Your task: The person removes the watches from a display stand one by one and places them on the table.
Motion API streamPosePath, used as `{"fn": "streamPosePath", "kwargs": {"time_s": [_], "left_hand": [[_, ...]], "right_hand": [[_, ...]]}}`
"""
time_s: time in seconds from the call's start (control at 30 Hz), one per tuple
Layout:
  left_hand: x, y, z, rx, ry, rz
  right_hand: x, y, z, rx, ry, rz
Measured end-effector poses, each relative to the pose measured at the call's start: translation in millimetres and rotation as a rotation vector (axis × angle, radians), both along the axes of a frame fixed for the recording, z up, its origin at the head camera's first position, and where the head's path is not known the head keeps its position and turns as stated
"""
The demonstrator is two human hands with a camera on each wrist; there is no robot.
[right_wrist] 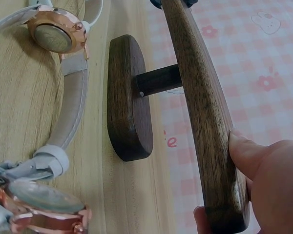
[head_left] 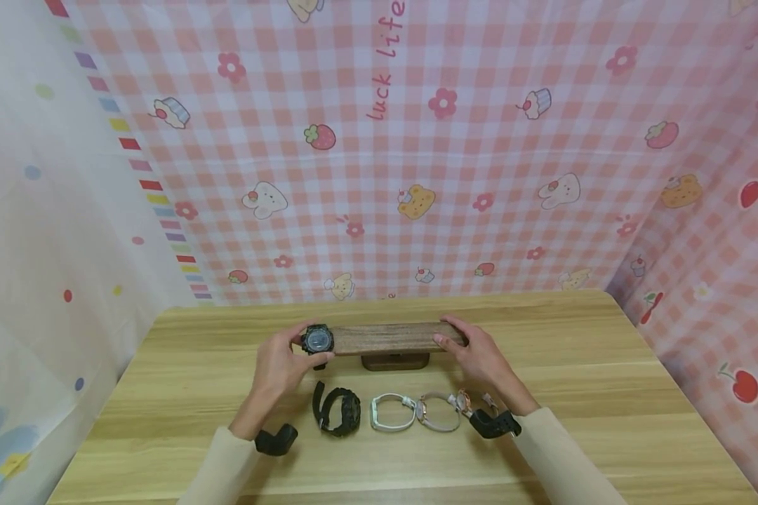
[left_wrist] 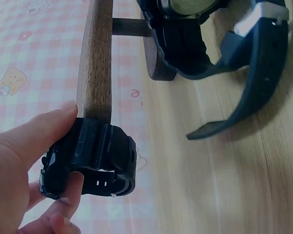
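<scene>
One black watch (head_left: 318, 341) is being slid onto the wooden stand's bar (head_left: 391, 337), pinched by the left hand (head_left: 276, 366) while the right hand (head_left: 478, 354) grips the far end; next, I judge, it wants seating further along.

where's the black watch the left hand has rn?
Head view: the black watch sits around the left end of the wooden stand bar, pinched by the left hand, above the second black watch lying on the table.

You have one wooden watch stand (head_left: 391, 338); two black watches, one on the stand's left end (head_left: 318, 340), one on the table (head_left: 337, 410); one white watch (head_left: 391, 412); two rose-gold watches (head_left: 440, 411), lower centre.
</scene>
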State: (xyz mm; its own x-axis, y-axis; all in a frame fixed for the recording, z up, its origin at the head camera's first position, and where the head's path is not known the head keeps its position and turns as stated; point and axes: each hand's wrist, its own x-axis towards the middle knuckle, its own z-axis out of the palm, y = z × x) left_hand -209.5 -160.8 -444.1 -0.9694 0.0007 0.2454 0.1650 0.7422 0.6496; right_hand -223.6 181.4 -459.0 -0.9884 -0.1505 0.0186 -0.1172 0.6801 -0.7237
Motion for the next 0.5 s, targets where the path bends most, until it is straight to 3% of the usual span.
{"fn": "streamPosePath", "kwargs": {"time_s": [0.13, 0.5], "left_hand": [[3.5, -8.3, 0.6, 0.03, -0.017, 0.004], [13.1, -23.5, -1.8, 0.007, 0.03, -0.011]], "right_hand": [[-0.1, -0.1, 0.1, 0.003, -0.005, -0.004], [-0.4, 0.2, 0.6, 0.003, -0.007, -0.002]]}}
